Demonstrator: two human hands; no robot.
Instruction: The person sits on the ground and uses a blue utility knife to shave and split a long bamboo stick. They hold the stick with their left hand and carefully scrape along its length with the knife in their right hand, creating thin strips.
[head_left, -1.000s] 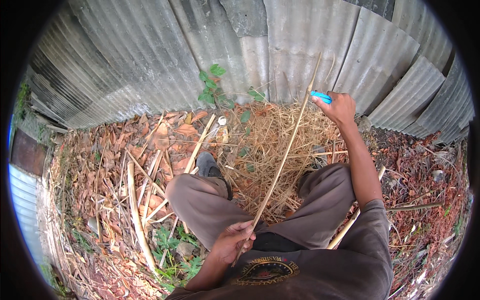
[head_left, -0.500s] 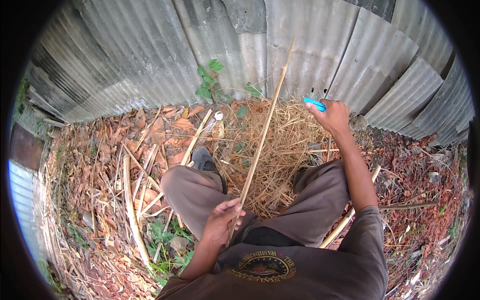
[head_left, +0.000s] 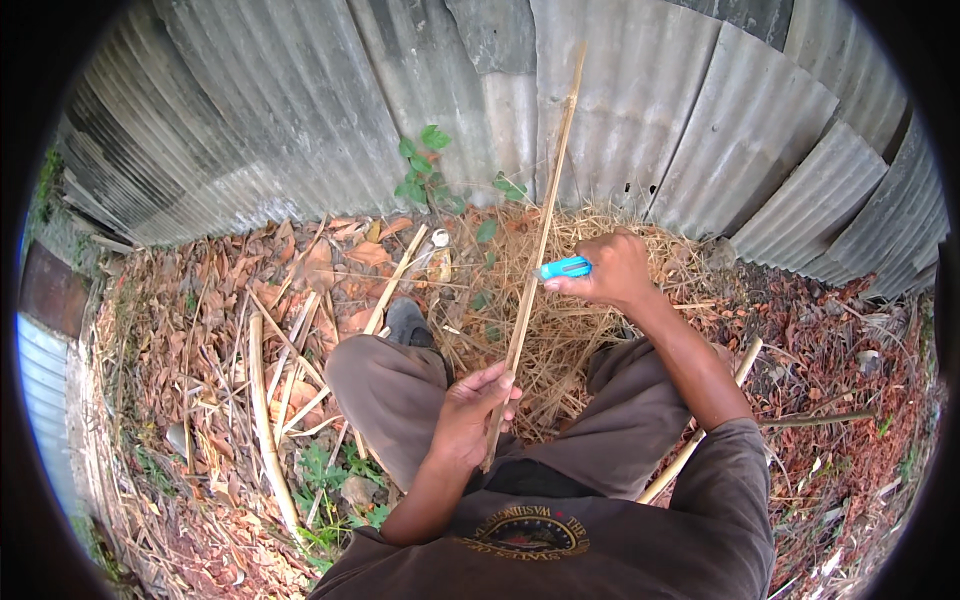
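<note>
A long, thin split strip of bamboo [head_left: 538, 250] slants up from my lap toward the metal fence, its far end tapering. My left hand [head_left: 476, 408] is closed around it near its lower end. In my right hand [head_left: 614, 268] is a bright blue utility knife [head_left: 566, 267], gripped with the front end pointing left at the strip's middle. The front of the knife meets or nearly meets the strip's right edge; its blade is too small to make out.
A corrugated metal fence [head_left: 620, 100] rises in front. Thin shavings [head_left: 560, 370] litter the ground between my legs. Bamboo pieces [head_left: 264, 420] lie among dry leaves on the left, and a pole [head_left: 690, 455] lies by my right thigh. Green plants [head_left: 422, 165] grow at the fence.
My right hand has brought the knife left and down to the strip's middle. My left hand, still gripping the strip, has shifted slightly right and up.
</note>
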